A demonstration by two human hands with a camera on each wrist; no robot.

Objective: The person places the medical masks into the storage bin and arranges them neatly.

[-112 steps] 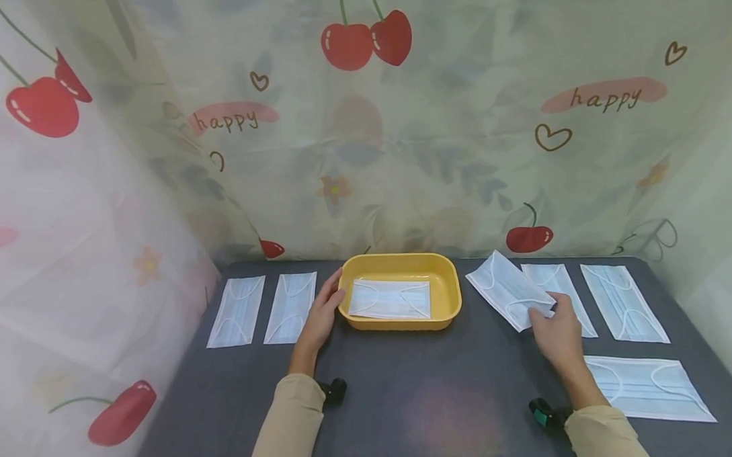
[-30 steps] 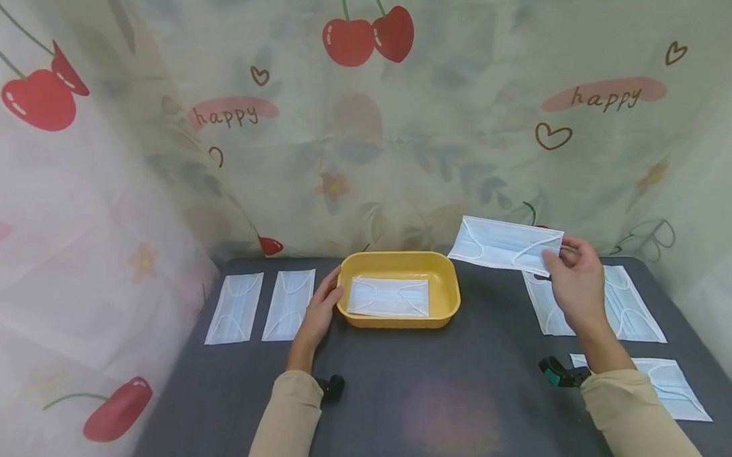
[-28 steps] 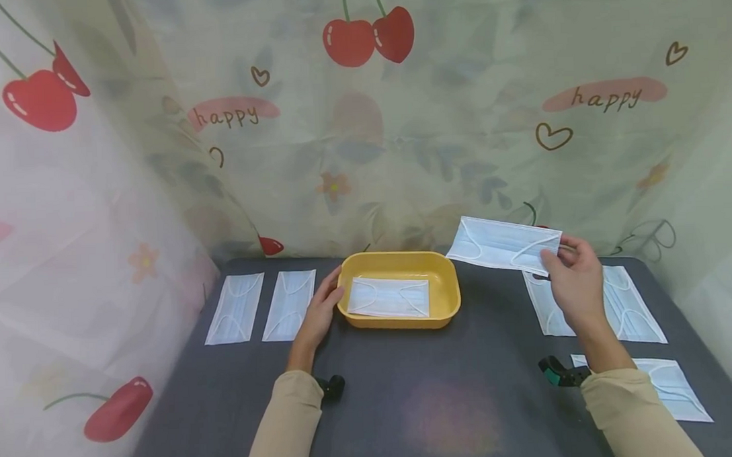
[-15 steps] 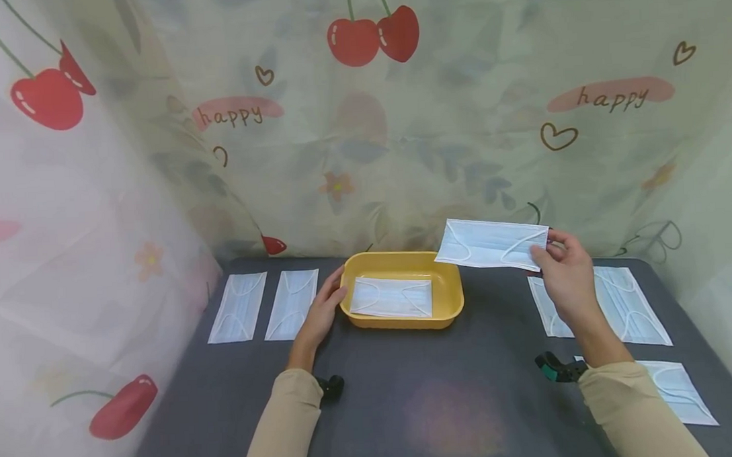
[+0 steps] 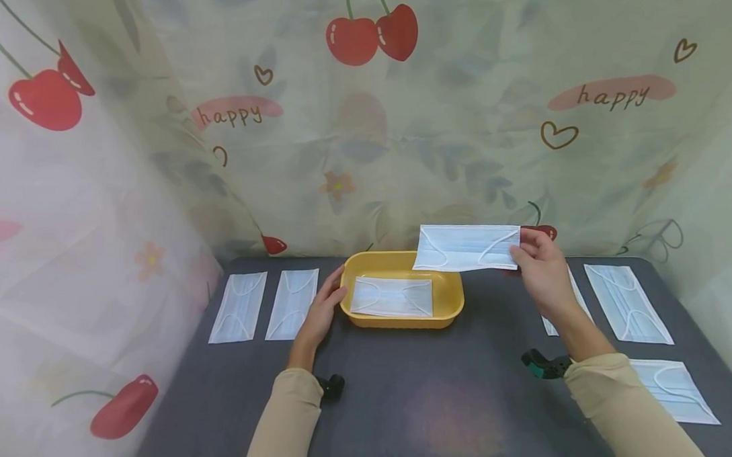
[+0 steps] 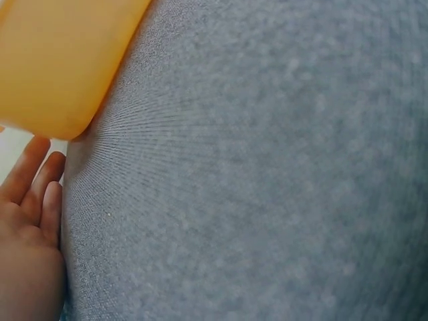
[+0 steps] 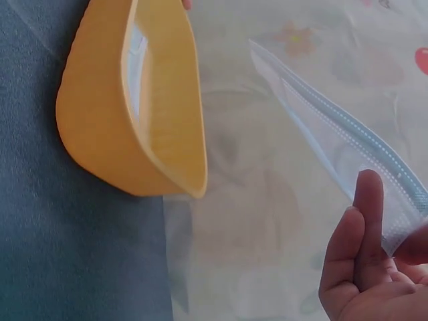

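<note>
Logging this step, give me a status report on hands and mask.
Right hand pinches held mask above yellow tray. Left hand rests on tray's left edge. Nothing blocking.

Curtained tabletop booth [image 5: 459, 117]

Held mask [image 5: 467, 247]: pale blue, pleated rectangle with white ear loops, pinched at its right end by the right hand [image 5: 543, 271]; it hangs flat and nearly level in the air, its left end above the far right corner of the tray [image 5: 450, 299]. Tray: yellow, shallow, with rounded corners, resting on the grey bench [image 5: 432, 394]; one like mask [image 5: 392, 297] lies flat inside it. The left hand [image 5: 320, 313] rests with straight fingers against the tray's left wall.
</note>
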